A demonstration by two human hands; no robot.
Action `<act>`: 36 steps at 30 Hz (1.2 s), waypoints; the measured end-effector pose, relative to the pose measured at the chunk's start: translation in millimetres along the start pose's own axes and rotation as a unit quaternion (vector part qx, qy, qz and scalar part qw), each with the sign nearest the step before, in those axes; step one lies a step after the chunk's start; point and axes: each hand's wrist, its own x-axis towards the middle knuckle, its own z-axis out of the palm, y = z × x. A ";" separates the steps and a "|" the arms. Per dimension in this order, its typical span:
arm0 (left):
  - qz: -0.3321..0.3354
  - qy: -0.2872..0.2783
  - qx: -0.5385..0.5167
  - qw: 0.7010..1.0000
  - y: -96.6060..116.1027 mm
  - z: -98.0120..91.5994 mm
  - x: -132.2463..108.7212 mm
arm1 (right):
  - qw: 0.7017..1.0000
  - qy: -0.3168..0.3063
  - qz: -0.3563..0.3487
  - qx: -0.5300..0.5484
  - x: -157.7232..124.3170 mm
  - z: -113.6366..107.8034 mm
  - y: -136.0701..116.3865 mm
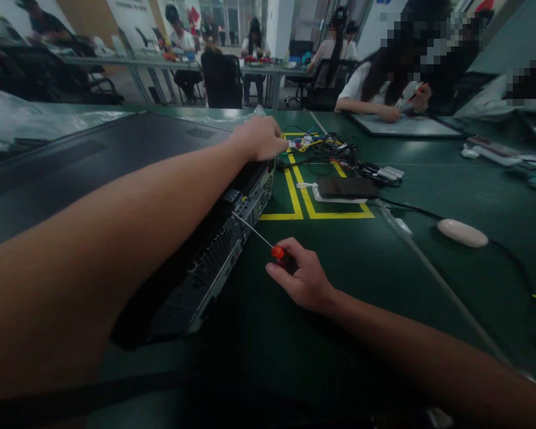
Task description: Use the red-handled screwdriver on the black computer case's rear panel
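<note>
A black desktop computer case [129,134] lies on its side on the green table, its metal rear panel [214,259] facing the right and toward me. My left hand [259,138] is closed over the far rear corner of the case, its fingers partly hidden. My right hand [304,274] is wrapped around a screwdriver [277,252] with a red and black handle. The screwdriver's thin shaft slants up to the left, and its tip meets the upper edge of the rear panel. Whether a screw sits at the tip is too small to tell.
Beyond the case lies a tangle of cables [335,146]. A dark phone [347,187] rests on a white item inside yellow tape [308,215]. A white oval device [463,233] sits on a black cord at the right. Clear plastic wrap [9,122] lies behind the case. Several people work at tables farther off.
</note>
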 end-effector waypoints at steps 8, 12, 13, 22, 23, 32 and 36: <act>0.016 -0.025 -0.012 0.999 -2.0 0.0 1.6 | 0.999 0.009 -0.025 -0.031 1.8 -3.2 1.9; 0.032 -0.034 -0.013 0.999 -5.6 0.5 4.0 | 0.999 0.015 -0.031 -0.026 1.5 -4.1 1.9; 0.033 -0.040 -0.012 0.999 -6.2 0.5 4.6 | 0.999 0.016 -0.034 -0.023 1.2 -4.0 2.3; 0.028 -0.034 0.005 0.999 -3.4 -0.9 2.9 | 0.999 0.025 -0.025 0.011 -1.4 -1.5 0.2; 0.023 -0.034 0.008 0.999 -2.2 -1.4 2.3 | 0.999 0.025 -0.021 0.015 -2.0 -1.2 -0.5; 0.008 -0.038 0.036 0.999 5.5 -3.9 -4.7 | 0.996 0.041 0.016 0.083 -5.7 3.4 2.5; -0.004 -0.037 0.039 0.999 6.8 -4.8 -6.2 | 0.996 0.030 0.018 0.086 -5.5 2.7 4.2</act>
